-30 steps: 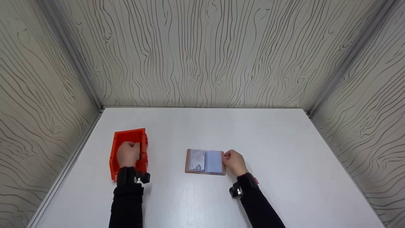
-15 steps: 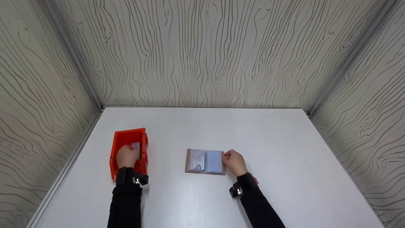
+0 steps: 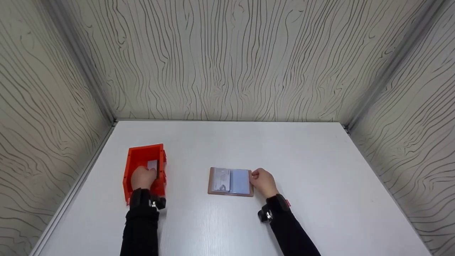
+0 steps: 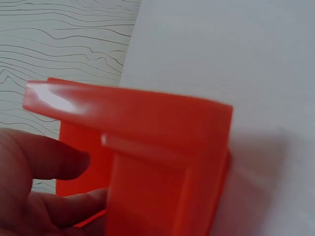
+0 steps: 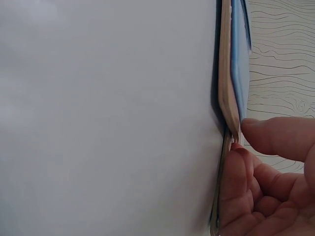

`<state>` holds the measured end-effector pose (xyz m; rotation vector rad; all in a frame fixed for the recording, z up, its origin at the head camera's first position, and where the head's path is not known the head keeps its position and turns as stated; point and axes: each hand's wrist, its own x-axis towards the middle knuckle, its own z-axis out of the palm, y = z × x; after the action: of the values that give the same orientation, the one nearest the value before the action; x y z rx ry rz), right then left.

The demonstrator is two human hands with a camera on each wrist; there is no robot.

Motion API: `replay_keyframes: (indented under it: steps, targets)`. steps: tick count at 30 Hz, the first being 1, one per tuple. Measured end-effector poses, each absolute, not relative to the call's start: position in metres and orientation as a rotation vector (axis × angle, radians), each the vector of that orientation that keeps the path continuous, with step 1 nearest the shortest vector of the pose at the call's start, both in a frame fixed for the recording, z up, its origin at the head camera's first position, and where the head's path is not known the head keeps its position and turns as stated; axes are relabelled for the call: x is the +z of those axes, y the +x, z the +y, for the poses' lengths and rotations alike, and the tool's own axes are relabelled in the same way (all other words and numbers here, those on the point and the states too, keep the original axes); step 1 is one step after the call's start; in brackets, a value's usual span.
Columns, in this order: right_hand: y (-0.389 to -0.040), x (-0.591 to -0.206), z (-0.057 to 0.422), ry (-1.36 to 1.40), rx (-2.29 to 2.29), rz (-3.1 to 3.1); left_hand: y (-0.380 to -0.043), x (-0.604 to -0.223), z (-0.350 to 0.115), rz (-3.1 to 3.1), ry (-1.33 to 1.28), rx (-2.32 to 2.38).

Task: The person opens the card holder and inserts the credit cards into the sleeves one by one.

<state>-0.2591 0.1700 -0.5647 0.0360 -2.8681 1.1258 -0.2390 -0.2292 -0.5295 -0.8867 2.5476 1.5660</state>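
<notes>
My left hand (image 3: 143, 177) reaches into a red plastic bin (image 3: 144, 153) on the left of the table. Its fingers are beside a pale card (image 3: 152, 164) near the bin's right wall. In the left wrist view the thumb (image 4: 59, 160) stands apart from the fingers, whose tips are hidden behind the bin wall. An opened brown card holder (image 3: 211, 181) with clear sleeves lies flat mid-table, a printed card (image 3: 222, 177) in its left sleeve. My right hand (image 3: 264, 182) pinches the holder's right edge between thumb and fingers.
The white table (image 3: 284, 149) is bounded by wood-patterned panels (image 3: 227, 71) at the back and both sides. The bin stands near the table's left edge. Black wrist cameras (image 3: 159, 202) are strapped to both wrists.
My left hand has drawn back slightly toward me inside the bin, bringing the pale card into sight. My right hand and the card holder have stayed in place.
</notes>
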Motion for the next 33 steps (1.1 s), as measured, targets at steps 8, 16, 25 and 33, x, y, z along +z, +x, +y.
replay_keyframes:
  steps: [8, 16, 25, 33]
  targets:
    - [-0.259, -0.5626, 0.1706, 0.021, 1.147, -2.873, -0.2396, -0.5308, -0.2306, 2.669, -0.832, 1.496]
    - [-0.2598, -0.5631, 0.1701, 0.013, 1.143, -2.884, -0.2429, -0.5286, -0.2315, 2.626, -0.864, 1.483]
    - [-0.2597, -0.5629, 0.1703, 0.019, 1.138, -2.886, -0.2442, -0.5283, -0.2323, 2.554, -0.877, 1.544]
    - [-0.2596, -0.5634, 0.1698, 0.024, 1.132, -2.878, -0.2465, -0.5288, -0.2349, 2.556, -0.868, 1.517]
